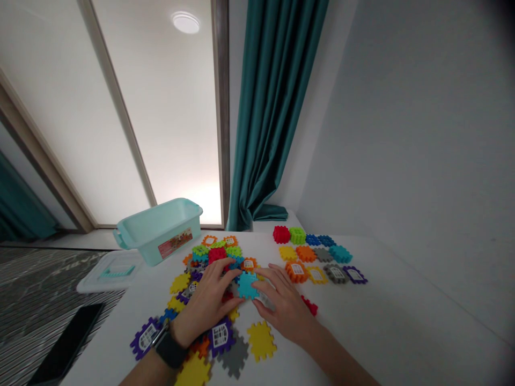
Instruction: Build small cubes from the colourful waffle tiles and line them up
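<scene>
A light blue square building tile [248, 285] with notched edges sits between my two hands, above the loose pile. My left hand [209, 292], wearing a dark watch [170, 346], has its index finger and thumb curved around the tile's left side. From the other side, the fingertips and thumb of my right hand [284, 308] pinch its right edge. Beneath and around the left hand spread many coloured tiles, among them a red one [217, 254] and a purple window tile [221, 335]. Nearer to me lie a yellow tile [262, 341] and a grey tile [235, 355].
Tiles sorted by colour stand in rows at the back right, such as a red stack [281, 234] and an orange stack [296, 271]. A mint plastic bin [161, 228] is at the back left, by its lid [108, 271]. A black phone-like slab [66, 343] lies left.
</scene>
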{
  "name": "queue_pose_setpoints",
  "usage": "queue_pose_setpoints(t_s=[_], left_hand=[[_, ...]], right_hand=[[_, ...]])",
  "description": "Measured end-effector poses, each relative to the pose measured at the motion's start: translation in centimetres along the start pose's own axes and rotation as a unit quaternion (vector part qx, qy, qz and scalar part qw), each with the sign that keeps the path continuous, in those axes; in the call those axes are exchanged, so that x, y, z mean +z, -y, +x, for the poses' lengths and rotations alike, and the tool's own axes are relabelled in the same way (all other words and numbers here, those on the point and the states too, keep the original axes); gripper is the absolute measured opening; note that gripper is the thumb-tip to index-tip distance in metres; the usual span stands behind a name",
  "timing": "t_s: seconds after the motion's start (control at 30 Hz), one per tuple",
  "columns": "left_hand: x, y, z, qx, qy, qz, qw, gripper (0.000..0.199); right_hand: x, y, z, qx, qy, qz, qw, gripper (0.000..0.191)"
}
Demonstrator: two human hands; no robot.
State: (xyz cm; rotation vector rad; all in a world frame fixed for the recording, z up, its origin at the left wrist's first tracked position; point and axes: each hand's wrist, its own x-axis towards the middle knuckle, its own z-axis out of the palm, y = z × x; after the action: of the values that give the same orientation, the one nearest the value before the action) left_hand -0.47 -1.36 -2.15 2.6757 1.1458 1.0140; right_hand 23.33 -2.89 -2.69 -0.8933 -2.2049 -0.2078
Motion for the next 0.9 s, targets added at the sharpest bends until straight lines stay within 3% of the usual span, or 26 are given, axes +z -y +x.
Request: queue_pose_setpoints(t_s=[0.47, 0.7, 0.9], left_hand=[[-0.07, -0.15, 0.15, -0.013, -0.006, 0.013, 1.000, 0.048], [0.03, -0.11, 0.07, -0.012, -0.006, 0.014, 1.000, 0.049], [-0.24, 0.23, 0.05, 0.000, -0.006, 0.002, 1.000, 0.045]], right_hand=[[-0.29, -0.17, 0.20, 0.003, 0.037, 0.018, 0.999, 0.031], [-0.26, -0.20, 0.15, 0.009, 0.039, 0.022, 0.999, 0.026], [-0.29, -0.18, 0.12, 0.028, 0.022, 0.041, 0.999, 0.036]])
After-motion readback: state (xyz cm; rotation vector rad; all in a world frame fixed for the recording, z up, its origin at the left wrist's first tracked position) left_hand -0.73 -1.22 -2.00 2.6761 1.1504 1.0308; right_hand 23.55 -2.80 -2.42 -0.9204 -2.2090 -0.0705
